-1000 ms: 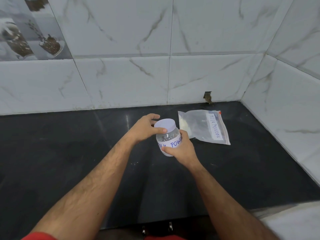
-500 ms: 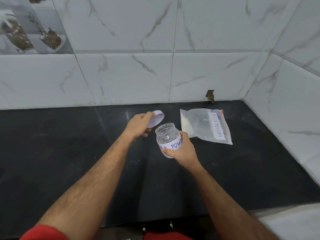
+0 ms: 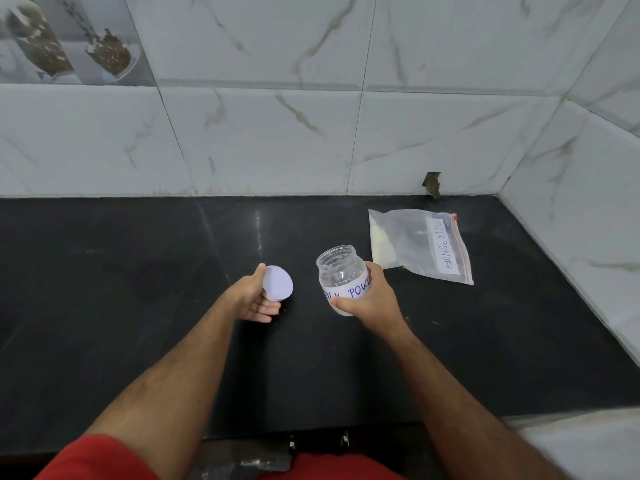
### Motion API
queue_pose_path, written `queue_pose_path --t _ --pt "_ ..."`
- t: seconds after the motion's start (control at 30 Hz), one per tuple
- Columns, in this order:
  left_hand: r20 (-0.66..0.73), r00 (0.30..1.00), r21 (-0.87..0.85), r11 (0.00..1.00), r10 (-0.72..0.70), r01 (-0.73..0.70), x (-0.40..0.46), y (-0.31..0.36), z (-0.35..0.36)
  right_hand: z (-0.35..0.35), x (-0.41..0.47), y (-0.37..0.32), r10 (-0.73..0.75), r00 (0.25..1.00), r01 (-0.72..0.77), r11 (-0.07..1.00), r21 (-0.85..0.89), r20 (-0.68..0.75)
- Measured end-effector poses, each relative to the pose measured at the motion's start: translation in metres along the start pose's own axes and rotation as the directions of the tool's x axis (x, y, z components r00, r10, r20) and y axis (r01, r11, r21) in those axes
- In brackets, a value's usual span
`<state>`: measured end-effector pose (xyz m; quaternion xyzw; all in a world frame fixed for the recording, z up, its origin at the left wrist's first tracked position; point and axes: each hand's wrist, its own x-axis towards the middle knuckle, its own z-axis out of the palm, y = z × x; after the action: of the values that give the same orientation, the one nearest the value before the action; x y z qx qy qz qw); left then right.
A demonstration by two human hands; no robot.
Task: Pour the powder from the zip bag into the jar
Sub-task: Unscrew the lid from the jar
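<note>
My right hand grips a clear jar with a white label reading "milk powder"; its mouth is uncovered and it looks empty. My left hand holds the jar's white lid to the left of the jar, low over the black counter. A clear zip bag labelled "milk powder" lies flat on the counter behind and right of the jar, with white powder gathered at its left end and its red zip edge to the right.
The black counter ends at white marble wall tiles behind and on the right. A white ledge lies at the near right. The counter's front edge runs just above my red clothing.
My left hand took the lid off the jar and carried it left and down toward the counter. The jar stays in my right hand, now uncovered.
</note>
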<state>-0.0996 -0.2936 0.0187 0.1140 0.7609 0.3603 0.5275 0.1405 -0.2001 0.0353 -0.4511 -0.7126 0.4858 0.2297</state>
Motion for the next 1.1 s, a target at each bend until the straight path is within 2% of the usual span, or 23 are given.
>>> queue_pose_path --t 0.17,0.27,0.37,0.53,0.6,0.67,0.73,0.8,0.9,1.0,1.1 --pt "-0.040 0.999 0.048 0.999 -0.008 0.010 0.009 -0.010 -0.004 0.005 0.002 0.006 0.002 1.000 -0.002 1.000 -0.023 0.006" --pt "-0.112 0.994 0.074 0.997 0.015 -0.007 0.014 -0.016 -0.005 0.007 0.004 0.008 -0.002 1.000 0.002 1.000 -0.029 0.006" --pt "-0.194 0.980 0.129 0.991 0.050 -0.025 0.019 -0.021 -0.009 0.010 0.004 0.012 -0.005 0.999 0.003 0.999 -0.052 -0.037" --pt "-0.248 0.964 0.176 0.983 0.097 -0.054 0.016 -0.021 -0.013 0.017 0.006 0.019 0.003 0.997 -0.013 0.992 -0.124 -0.075" --pt "-0.296 0.942 0.294 0.953 0.160 -0.070 0.012 -0.021 -0.015 0.021 0.006 0.022 0.003 0.998 -0.009 0.995 -0.095 -0.062" --pt "-0.350 0.889 0.465 0.879 0.295 -0.108 0.008 -0.020 -0.014 0.026 0.006 0.025 0.000 0.998 -0.004 0.998 -0.055 -0.064" --pt "-0.349 0.833 0.538 0.820 0.429 -0.196 0.006 -0.018 -0.009 0.034 0.007 0.024 -0.016 0.998 0.014 1.000 -0.028 -0.054" --pt "-0.291 0.826 0.494 0.815 0.483 -0.303 0.006 -0.016 0.001 0.042 0.009 0.022 -0.026 0.999 0.026 1.000 0.004 -0.035" --pt "-0.173 0.850 0.287 0.851 0.497 -0.439 0.009 -0.018 0.014 0.052 0.015 0.017 -0.017 1.000 0.016 1.000 0.024 0.023" --pt "-0.059 0.848 0.140 0.845 0.527 -0.516 -0.001 -0.017 0.025 0.061 0.023 0.014 -0.041 0.998 0.041 0.999 -0.002 0.051" --pt "-0.022 0.844 0.085 0.842 0.536 -0.533 -0.006 -0.018 0.028 0.063 0.028 0.013 -0.037 0.995 0.038 0.999 0.000 0.089"
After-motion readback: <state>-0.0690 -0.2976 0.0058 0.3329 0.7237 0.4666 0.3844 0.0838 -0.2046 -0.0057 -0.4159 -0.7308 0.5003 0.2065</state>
